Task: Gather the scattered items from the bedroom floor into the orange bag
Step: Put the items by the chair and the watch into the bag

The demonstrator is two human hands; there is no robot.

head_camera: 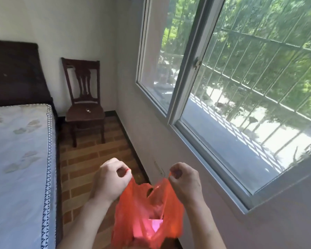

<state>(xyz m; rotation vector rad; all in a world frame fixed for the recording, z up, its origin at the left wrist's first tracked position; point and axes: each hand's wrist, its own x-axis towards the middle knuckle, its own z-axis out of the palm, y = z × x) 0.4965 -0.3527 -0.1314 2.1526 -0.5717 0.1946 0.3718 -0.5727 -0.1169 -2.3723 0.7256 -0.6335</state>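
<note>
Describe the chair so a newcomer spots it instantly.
Find the big window on the right wall, then follow that wall to the far corner. The chair stands there beside the bed: dark wood, carved open back, the only seat in view.

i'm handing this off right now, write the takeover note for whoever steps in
Left hand: pinching the left handle of the orange bag.
Right hand: pinching the right handle.
The bag hangs between both hands above the floor, between the bed and the window wall. Something pink shows through the plastic.
Done: at least one item looks bagged.
Left: no loose items show on the visible floor; check elsewhere. A small object lies on the chair.
</note>
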